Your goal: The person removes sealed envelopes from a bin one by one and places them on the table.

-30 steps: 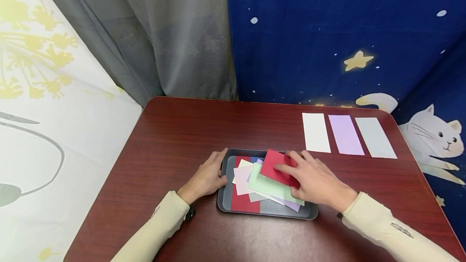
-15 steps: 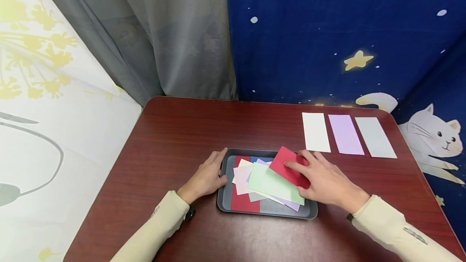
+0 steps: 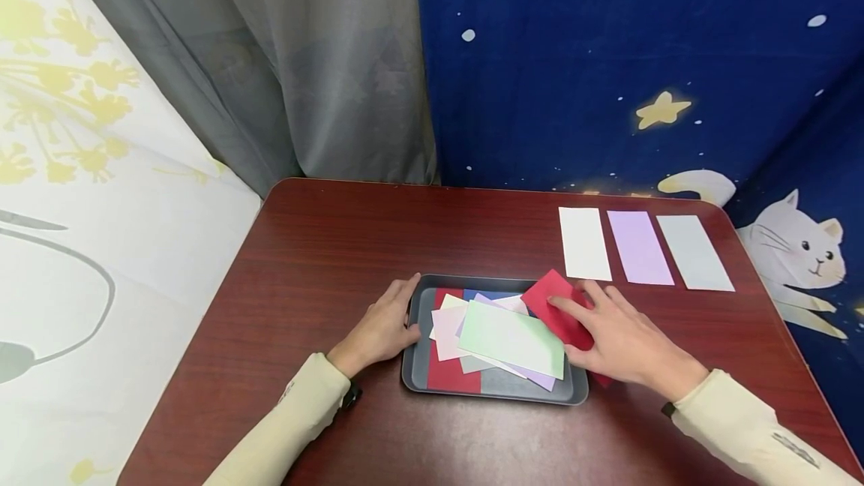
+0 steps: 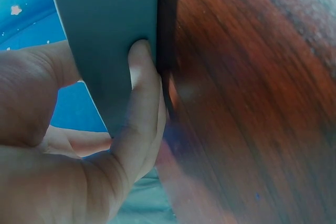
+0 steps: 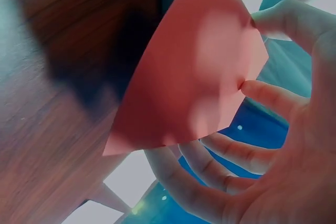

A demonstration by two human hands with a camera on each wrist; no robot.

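Note:
A dark grey tray (image 3: 496,398) lies on the table, holding a loose pile of coloured paper cards. On top of the pile is a pale green card (image 3: 509,337). My left hand (image 3: 381,325) grips the tray's left end, thumb over the rim and fingers against the outer wall (image 4: 113,24) in the left wrist view. At the tray's right end, my right hand (image 3: 624,332) holds a red card (image 3: 556,302) by its edges, raised above the tray. The right wrist view shows this red card (image 5: 184,72) slightly bowed between thumb and fingertips.
Beyond the tray, a white card (image 3: 584,243), a lilac card (image 3: 640,247) and a pale grey card (image 3: 695,252) lie in a row at the back right of the brown table (image 3: 378,231). Curtains hang behind the table.
My right hand has moved right with the red card, from over the pile to the tray's right end, uncovering more of the green card. My left hand has stayed on the tray.

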